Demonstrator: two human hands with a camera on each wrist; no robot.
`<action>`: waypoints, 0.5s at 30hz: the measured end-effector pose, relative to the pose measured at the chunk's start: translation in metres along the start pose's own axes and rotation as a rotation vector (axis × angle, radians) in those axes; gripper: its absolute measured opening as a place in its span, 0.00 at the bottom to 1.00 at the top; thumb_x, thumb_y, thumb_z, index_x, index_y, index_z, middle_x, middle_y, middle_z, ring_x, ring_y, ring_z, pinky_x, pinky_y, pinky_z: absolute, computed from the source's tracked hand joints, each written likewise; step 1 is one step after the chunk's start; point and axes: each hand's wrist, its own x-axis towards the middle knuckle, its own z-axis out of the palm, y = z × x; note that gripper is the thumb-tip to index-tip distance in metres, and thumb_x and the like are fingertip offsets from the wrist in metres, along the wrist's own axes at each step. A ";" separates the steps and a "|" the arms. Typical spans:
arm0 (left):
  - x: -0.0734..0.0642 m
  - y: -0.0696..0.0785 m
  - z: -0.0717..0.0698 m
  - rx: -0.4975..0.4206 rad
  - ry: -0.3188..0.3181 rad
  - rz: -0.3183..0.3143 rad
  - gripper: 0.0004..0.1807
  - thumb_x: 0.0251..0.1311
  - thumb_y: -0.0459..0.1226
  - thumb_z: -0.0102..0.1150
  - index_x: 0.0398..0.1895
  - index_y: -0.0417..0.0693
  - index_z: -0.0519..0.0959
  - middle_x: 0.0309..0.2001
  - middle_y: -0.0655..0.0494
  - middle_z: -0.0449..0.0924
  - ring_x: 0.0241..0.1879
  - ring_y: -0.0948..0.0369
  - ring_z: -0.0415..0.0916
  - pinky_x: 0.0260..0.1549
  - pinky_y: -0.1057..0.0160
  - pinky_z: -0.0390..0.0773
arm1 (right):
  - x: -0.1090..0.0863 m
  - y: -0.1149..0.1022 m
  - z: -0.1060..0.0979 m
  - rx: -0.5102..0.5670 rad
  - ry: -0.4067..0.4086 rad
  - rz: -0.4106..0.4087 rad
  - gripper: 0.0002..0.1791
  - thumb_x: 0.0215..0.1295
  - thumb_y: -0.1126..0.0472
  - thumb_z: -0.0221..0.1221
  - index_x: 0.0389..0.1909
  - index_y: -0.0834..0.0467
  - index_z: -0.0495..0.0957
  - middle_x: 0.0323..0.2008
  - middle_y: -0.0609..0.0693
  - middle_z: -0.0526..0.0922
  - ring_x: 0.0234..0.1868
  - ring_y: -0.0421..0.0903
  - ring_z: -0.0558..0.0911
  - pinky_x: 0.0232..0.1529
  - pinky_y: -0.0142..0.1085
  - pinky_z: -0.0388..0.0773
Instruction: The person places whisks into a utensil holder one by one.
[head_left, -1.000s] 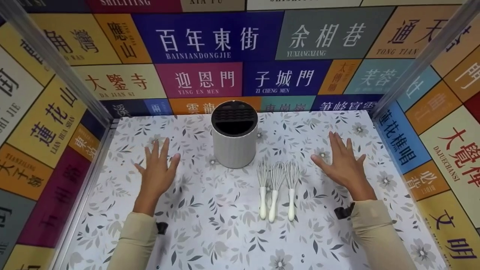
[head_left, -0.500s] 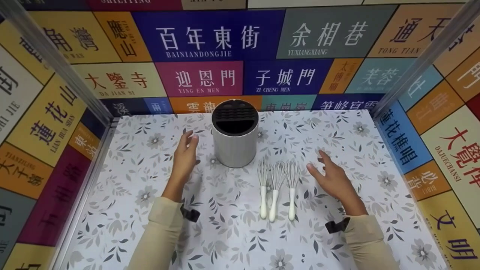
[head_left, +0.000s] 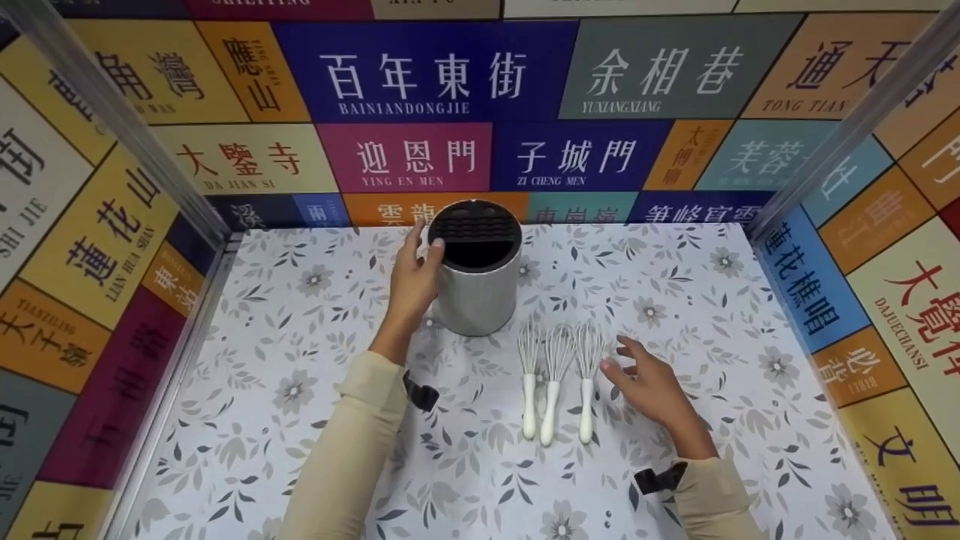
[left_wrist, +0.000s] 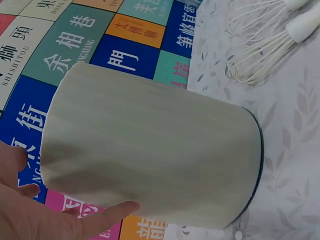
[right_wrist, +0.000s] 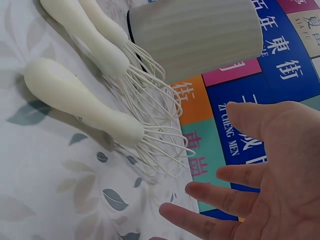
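My left hand (head_left: 412,281) has just come in to the left side of the grey-white holder (head_left: 478,296). Half a second ago it was out to the left, with bare table between us. Now my thumb overlaps the holder's front rim and my other fingers lie along its left side, fairly straight and not wrapped round it. Whether the skin actually presses on the wall, I cannot tell.

The holder stands upright in the upper middle of the head view, its black top insert (head_left: 480,225) facing me, ridged at the back with a dark opening in front. It is in the same place as before.

My right hand (head_left: 651,384) has also shifted, a little down and inward, and sits right of centre in the lower half of the frame. Its fingers are loose and spread, holding nothing; the right wrist view shows a gap between them and the whisks.

The left whisk (head_left: 529,405), middle whisk (head_left: 550,409) and right whisk (head_left: 586,409) lie untouched below the holder, wires toward the top of the frame, handles toward the bottom. The right one is nearest my thumb.

So, as I judge it, both my hands are placed for work, one at the holder and one just beside the whisks, but nothing has been lifted.
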 end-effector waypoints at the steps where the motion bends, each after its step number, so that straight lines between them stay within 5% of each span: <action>1: 0.003 0.001 0.003 0.013 0.003 0.009 0.33 0.77 0.52 0.49 0.81 0.65 0.56 0.80 0.47 0.55 0.78 0.48 0.56 0.72 0.47 0.65 | -0.001 0.000 0.002 0.004 0.004 -0.002 0.43 0.75 0.36 0.52 0.79 0.59 0.56 0.71 0.66 0.70 0.61 0.66 0.80 0.56 0.58 0.79; 6: 0.008 0.002 0.010 0.033 0.017 -0.069 0.32 0.78 0.52 0.45 0.81 0.68 0.54 0.80 0.48 0.56 0.79 0.50 0.55 0.73 0.46 0.64 | -0.005 0.002 0.007 0.019 0.002 0.000 0.41 0.75 0.37 0.54 0.77 0.59 0.59 0.71 0.65 0.71 0.60 0.64 0.81 0.54 0.56 0.81; 11: 0.009 -0.002 0.013 -0.001 -0.009 -0.154 0.30 0.78 0.54 0.42 0.81 0.72 0.55 0.79 0.45 0.57 0.77 0.46 0.59 0.55 0.37 0.79 | -0.010 0.003 0.009 0.018 0.014 0.008 0.40 0.75 0.40 0.55 0.77 0.59 0.60 0.69 0.65 0.73 0.58 0.64 0.82 0.53 0.56 0.81; 15: 0.010 -0.005 0.012 -0.041 -0.039 -0.188 0.31 0.78 0.55 0.41 0.81 0.67 0.54 0.77 0.44 0.61 0.73 0.45 0.62 0.47 0.33 0.80 | -0.013 0.002 0.012 -0.003 0.032 0.026 0.38 0.74 0.40 0.56 0.76 0.58 0.62 0.63 0.64 0.79 0.55 0.61 0.84 0.52 0.55 0.80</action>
